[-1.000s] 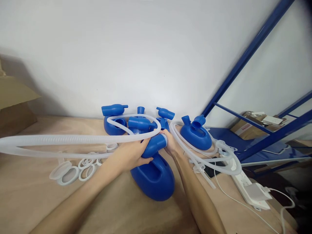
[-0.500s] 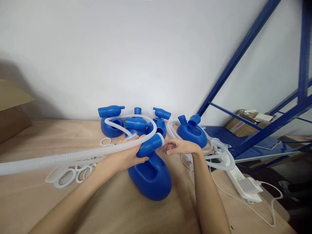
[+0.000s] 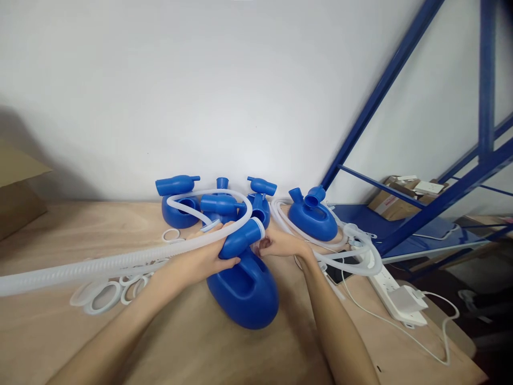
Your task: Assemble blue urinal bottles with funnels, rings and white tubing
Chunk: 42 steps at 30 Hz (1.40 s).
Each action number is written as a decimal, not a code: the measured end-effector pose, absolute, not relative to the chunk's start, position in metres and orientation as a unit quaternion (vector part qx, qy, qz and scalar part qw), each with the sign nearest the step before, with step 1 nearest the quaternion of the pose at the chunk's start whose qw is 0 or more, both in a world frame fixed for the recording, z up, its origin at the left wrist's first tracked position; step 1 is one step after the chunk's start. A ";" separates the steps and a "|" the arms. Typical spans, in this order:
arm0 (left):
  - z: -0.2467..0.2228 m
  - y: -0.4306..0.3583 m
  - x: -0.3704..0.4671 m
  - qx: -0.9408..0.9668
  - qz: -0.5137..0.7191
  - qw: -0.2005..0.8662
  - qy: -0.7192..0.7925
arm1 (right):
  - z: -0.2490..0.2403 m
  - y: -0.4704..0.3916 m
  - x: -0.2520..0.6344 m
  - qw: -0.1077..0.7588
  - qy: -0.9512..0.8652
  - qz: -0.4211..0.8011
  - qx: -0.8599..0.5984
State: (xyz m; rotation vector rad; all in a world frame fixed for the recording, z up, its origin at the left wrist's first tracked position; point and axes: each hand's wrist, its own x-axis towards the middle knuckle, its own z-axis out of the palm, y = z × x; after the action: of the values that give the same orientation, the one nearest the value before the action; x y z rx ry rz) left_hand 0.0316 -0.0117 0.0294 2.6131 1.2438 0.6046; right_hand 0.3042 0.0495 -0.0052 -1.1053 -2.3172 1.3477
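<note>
My left hand [image 3: 208, 259] is wrapped round the neck of a blue plastic urinal bottle [image 3: 250, 299] with a looped handle. The bottle stands tilted, and a white ring [image 3: 258, 227] circles its open mouth, which faces right. A translucent hose [image 3: 100, 267] runs over the back of my left hand and loops behind it. Just right of the neck, near the top of the handle, is my right hand [image 3: 278, 243] with fingers curled and pinched. Its fingertips are partly hidden by the bottle, and what they hold is unclear.
Behind my hands stand several blue bottles [image 3: 312, 222] with angled blue spout pieces [image 3: 175, 185]. White rings [image 3: 105, 298] lie at left. Coiled hoses [image 3: 372, 262], a power strip [image 3: 396, 294] with a plug and cable are at right, beside a blue metal rack [image 3: 372, 101]. A cardboard box [image 3: 20, 198] sits far left.
My right hand has moved left to the bottle's neck and its fingers have closed more. My left hand keeps its hold on the neck. The view has shifted slightly.
</note>
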 end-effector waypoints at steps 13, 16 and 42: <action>0.020 -0.011 0.033 0.868 0.225 0.090 0.434 | -0.048 0.066 0.302 0.248 -0.653 0.635 -0.330; 0.019 -0.011 0.034 0.868 0.231 0.087 0.432 | -0.046 0.065 0.303 0.281 -0.641 0.624 -0.348; 0.027 -0.016 0.042 0.866 0.199 0.074 0.453 | -0.114 0.070 0.288 0.438 -0.547 0.655 -0.282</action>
State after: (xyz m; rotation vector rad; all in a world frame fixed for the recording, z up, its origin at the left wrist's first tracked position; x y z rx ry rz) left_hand 0.0424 -0.0159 0.0272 2.5988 1.3611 0.5973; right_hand 0.2883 0.0701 -0.1135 -0.7020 -1.3587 1.6285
